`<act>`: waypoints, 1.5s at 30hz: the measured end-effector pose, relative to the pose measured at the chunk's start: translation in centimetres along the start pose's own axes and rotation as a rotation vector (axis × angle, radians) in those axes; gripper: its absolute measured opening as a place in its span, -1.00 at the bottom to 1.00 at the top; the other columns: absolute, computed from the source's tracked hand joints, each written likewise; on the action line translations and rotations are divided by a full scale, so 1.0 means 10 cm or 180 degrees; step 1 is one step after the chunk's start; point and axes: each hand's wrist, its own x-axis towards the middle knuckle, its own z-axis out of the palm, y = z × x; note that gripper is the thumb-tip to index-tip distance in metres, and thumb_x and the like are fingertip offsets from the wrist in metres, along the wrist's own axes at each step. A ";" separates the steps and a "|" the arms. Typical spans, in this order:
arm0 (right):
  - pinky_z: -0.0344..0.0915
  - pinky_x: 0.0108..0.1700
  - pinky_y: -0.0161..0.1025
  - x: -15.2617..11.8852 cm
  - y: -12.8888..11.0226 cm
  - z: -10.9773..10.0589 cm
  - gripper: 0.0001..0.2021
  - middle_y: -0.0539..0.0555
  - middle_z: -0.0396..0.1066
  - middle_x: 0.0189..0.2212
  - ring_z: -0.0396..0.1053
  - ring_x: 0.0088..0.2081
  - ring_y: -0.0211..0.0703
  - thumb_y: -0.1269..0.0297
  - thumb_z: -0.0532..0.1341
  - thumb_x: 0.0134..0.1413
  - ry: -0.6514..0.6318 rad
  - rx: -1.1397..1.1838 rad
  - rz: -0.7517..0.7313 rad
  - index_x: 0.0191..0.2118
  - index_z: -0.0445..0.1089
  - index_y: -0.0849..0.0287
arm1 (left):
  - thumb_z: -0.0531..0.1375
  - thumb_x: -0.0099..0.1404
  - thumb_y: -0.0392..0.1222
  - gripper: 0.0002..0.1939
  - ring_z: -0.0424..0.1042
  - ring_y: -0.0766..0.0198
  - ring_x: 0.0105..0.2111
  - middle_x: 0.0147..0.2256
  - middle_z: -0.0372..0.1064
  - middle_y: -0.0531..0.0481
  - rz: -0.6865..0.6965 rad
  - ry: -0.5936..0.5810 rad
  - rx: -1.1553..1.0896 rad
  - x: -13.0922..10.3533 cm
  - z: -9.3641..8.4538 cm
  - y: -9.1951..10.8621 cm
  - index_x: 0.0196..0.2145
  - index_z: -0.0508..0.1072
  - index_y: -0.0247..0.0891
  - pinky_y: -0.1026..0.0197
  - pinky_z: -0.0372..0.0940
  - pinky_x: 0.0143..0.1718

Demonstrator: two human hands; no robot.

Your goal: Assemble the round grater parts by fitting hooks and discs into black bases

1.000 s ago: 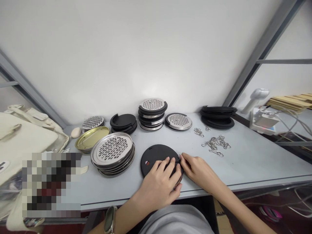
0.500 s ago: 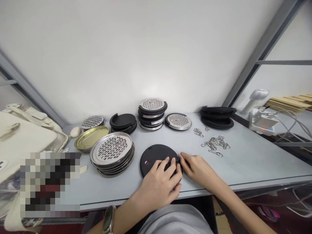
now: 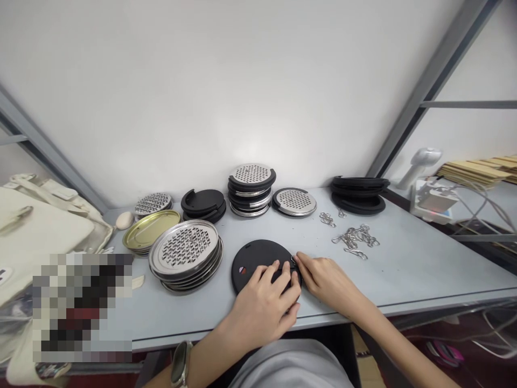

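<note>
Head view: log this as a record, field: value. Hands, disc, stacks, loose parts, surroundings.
left_hand: left hand over the disc, fingers spread on its top
right_hand: right hand, fingertips at a small metal piece on the disc's right edge
disc: black, round, lying on the table
left_stacks: grater stack, gold lid behind-left of it
back_centre: mixed stack, black base with grater top to its right
back_right: black stack
loose_parts: metal hooks, right of disc; count unclear
surroundings: cream bag left, scanner right
</note>
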 end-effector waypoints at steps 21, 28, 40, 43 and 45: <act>-0.11 -0.51 -0.28 0.00 -0.04 -0.01 -0.79 0.03 0.40 -0.60 0.33 -0.59 -0.20 0.38 -0.08 0.26 -0.0058 -0.0002 0.0133 -0.36 0.24 0.18 | -0.03 0.37 -0.10 -0.58 0.22 0.00 0.08 0.12 0.23 -0.16 -0.0094 0.0069 -0.0054 -0.01 0.02 0.01 0.11 0.26 -0.32 0.00 0.13 0.03; -0.04 -0.48 -0.31 -0.01 0.04 -0.06 -0.68 -0.04 0.31 -0.63 0.22 -0.61 -0.27 0.27 -0.11 0.31 -0.0033 0.0649 0.0079 -0.47 0.19 0.13 | -0.01 0.37 -0.08 -0.56 0.23 0.02 0.09 0.12 0.23 -0.16 -0.0115 0.0068 -0.0036 -0.03 0.01 0.01 0.13 0.25 -0.31 0.03 0.13 0.03; 0.02 -0.47 -0.34 -0.02 0.09 -0.06 -0.77 -0.12 0.16 -0.62 0.10 -0.58 -0.28 0.15 -0.07 0.29 -0.0101 0.1742 0.0083 -0.37 0.11 0.10 | -0.06 0.39 -0.07 -0.54 0.18 0.02 0.13 0.14 0.20 -0.18 -0.0099 0.0041 -0.0040 -0.05 0.04 0.01 0.15 0.22 -0.33 0.05 0.11 0.05; 0.03 -0.46 -0.34 -0.03 0.10 -0.06 -0.77 -0.12 0.14 -0.61 0.09 -0.57 -0.28 0.14 -0.08 0.30 -0.0120 0.1842 0.0019 -0.36 0.11 0.10 | -0.06 0.39 -0.07 -0.54 0.18 0.02 0.13 0.14 0.20 -0.18 -0.0096 0.0045 -0.0036 -0.05 0.03 0.01 0.16 0.22 -0.34 0.05 0.11 0.06; 0.03 -0.46 -0.33 -0.03 0.11 -0.05 -0.75 -0.12 0.09 -0.61 0.07 -0.57 -0.29 0.14 -0.08 0.30 -0.0108 0.1837 -0.0004 -0.39 0.09 0.10 | -0.05 0.39 -0.06 -0.54 0.18 0.02 0.13 0.14 0.20 -0.19 -0.0092 0.0053 -0.0037 -0.05 0.03 0.01 0.16 0.22 -0.34 0.05 0.11 0.06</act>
